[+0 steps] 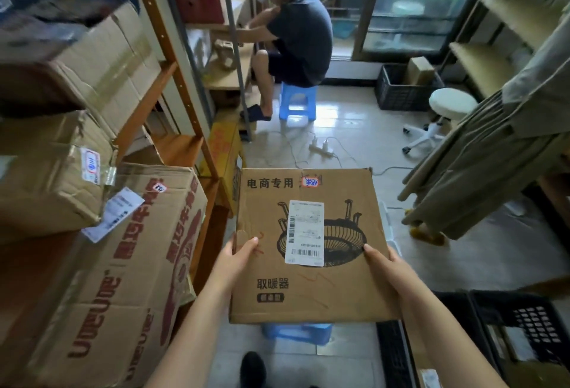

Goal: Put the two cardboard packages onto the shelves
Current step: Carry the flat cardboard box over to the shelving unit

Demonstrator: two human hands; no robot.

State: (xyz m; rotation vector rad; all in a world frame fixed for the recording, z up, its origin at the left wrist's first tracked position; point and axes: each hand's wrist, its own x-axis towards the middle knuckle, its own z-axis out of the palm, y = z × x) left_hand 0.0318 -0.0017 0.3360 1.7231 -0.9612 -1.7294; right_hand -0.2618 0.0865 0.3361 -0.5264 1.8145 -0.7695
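A flat cardboard package (333,289) with a black heater drawing and a white shipping label is held level in front of me, above the floor. My left hand (239,253) grips its left edge, thumb on top. My right hand (382,259) grips its right edge the same way. The wooden shelves (182,153) stand to my left, stacked with cardboard boxes. A large box with red print (129,279) sits on the near shelf, right beside the package's left side.
A person sits on a blue stool (297,102) ahead, working at the far shelves. A power strip with cables (320,147) lies on the tiled floor. Black crates (524,326) stand at my right, a white stool (452,107) and leaning boards (481,172) further right. Another blue stool (297,332) is under the package.
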